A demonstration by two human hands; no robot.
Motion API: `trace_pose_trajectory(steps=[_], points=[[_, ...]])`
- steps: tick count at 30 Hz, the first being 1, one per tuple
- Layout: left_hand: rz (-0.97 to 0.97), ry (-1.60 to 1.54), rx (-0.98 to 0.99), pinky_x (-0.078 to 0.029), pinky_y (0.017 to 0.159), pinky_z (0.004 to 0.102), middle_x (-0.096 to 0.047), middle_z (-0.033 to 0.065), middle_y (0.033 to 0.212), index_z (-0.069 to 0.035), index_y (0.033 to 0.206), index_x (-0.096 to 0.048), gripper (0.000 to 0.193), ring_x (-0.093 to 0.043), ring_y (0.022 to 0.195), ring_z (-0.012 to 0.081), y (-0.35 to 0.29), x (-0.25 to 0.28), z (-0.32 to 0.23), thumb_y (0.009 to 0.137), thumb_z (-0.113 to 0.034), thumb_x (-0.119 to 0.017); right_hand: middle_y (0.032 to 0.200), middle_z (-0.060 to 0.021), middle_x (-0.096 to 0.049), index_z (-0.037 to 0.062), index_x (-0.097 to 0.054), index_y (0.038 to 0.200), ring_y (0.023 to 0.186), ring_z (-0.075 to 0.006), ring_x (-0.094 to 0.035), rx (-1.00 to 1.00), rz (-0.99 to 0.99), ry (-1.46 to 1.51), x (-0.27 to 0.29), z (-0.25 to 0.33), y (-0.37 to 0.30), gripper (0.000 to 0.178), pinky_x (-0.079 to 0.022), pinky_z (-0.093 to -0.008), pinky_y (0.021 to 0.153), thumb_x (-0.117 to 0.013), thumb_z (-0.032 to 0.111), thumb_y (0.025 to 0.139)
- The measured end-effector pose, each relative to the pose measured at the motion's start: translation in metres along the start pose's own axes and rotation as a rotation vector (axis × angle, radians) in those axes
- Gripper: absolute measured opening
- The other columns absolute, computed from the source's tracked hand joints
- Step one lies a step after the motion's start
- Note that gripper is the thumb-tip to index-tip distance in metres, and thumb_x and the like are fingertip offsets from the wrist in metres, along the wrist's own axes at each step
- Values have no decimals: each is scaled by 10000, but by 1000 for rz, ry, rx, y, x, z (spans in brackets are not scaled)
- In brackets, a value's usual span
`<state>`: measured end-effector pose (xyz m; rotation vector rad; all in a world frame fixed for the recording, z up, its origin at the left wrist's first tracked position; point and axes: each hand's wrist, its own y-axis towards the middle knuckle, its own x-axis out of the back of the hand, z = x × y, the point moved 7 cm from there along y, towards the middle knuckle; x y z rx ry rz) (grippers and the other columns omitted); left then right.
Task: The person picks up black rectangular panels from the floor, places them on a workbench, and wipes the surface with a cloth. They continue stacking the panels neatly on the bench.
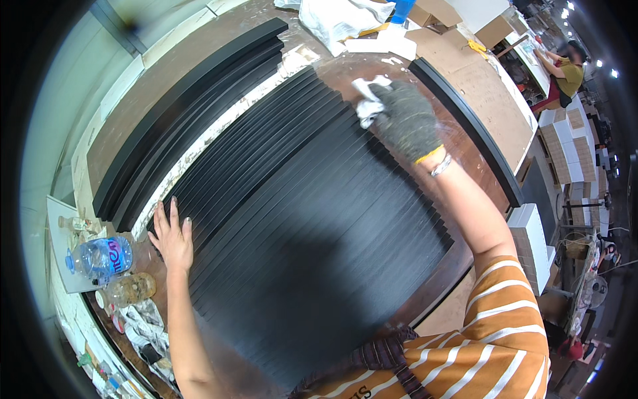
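A wide row of long black strips [312, 199] lies side by side across the brown table. My left hand [174, 241] is bare, its fingers spread on the strips' left ends. My right hand [405, 120] wears a dark grey glove with a yellow cuff and is closed around a crumpled white cloth [367, 110]. That hand is over the strips' far right ends, slightly blurred; whether the cloth touches the strips I cannot tell. More black strips [189, 110] lie stacked beyond, at the upper left. A single black bar [465, 123] lies to the right of my gloved hand.
A clear plastic bottle [101, 258], a jar [135, 290] and crumpled rags [143, 329] are at the left. White plastic sheeting [335, 21] and cardboard [442, 13] lie at the far end. Stacked white panels [530, 243] stand at right. Another person [568, 76] works at the far right.
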<state>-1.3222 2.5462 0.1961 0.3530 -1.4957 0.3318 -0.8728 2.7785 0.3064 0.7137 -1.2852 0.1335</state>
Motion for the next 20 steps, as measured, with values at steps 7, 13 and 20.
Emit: trace_pose_trajectory(steps=[7, 13, 20], points=[[119, -111, -355, -66, 1217, 646, -155, 142, 1692, -76, 1603, -234, 889, -140, 1564, 323, -116, 30, -113, 922, -517, -596, 1187, -202, -618, 140, -636, 1318, 1062, -361, -616, 235, 59, 410, -7, 104, -20, 541, -499, -452, 968, -652, 122, 777], [146, -107, -245, -68, 1245, 574, -177, 128, 1688, -36, 1594, -232, 948, -118, 1569, 285, -97, 15, -112, 862, -439, -679, 1031, -144, -612, 98, -663, 1230, 926, -322, -604, 217, 108, 328, -2, 122, -23, 472, -506, -452, 819, -672, 100, 758], [160, -68, -234, -71, 1250, 539, -186, 118, 1688, -82, 1614, -208, 941, -120, 1571, 269, -96, 7, -106, 906, -602, -546, 1234, -100, -639, 146, -615, 1354, 1160, -278, -606, 598, 392, 304, -49, 209, -82, 576, -480, -433, 964, -727, 274, 803]])
